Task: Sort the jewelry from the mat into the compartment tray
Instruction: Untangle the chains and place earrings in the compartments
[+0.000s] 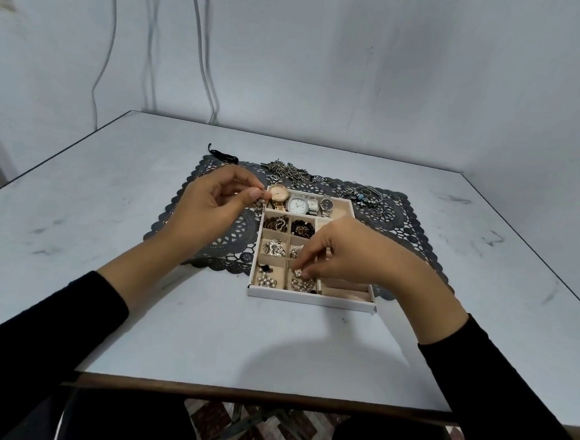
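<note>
While a small pearly flower-shaped earring [298, 273] is pinched by the right hand [344, 254] just above the near-middle compartment of the white compartment tray [310, 299], a thin silvery dangling piece [261, 204] is held pinched, hanging upright, by the left hand [210, 207] beside the tray's far-left corner, over the dark lace mat [211, 248].

Right hand [348, 254] covers tray [310, 298] mid-right compartments; dangling piece [261, 203] in left fingers [254, 194], pale piece [298, 273] in right: unidentifiable.

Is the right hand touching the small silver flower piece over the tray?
Touching. Head view: the right hand pinches the silver flower piece at its fingertips over the tray; the left hand pinches a dangling piece.
</note>
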